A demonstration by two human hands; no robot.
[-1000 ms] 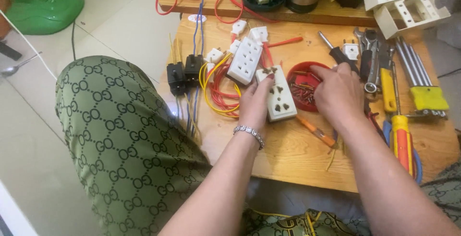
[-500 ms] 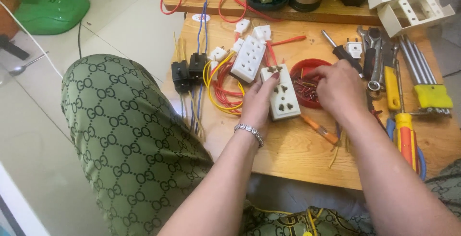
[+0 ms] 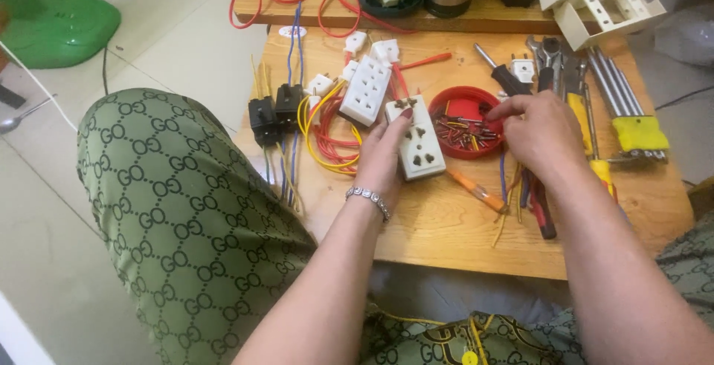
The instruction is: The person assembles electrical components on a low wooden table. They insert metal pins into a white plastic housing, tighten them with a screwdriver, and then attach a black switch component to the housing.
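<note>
Pretty even, soft daylight here, bright without being harsh. Shadows are faint, just a soft dark patch under the left hand (image 3: 383,158) and the right hand (image 3: 541,136) on the wooden table (image 3: 446,224). A bit of shine on the pale floor tiles (image 3: 171,45) far left. Focus is decent in the middle; the near arms look soft. Slight wide-angle bend toward the edges, and the green base (image 3: 59,27) looks a little smeared.

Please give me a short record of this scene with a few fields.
Surface: low wooden table
Left hand: holds a white socket block flat on the table
Right hand: fingertips at the rim of a red dish of small screws
Nearby: second white socket block, yellow and red wires, orange screwdriver, two black plugs
</note>
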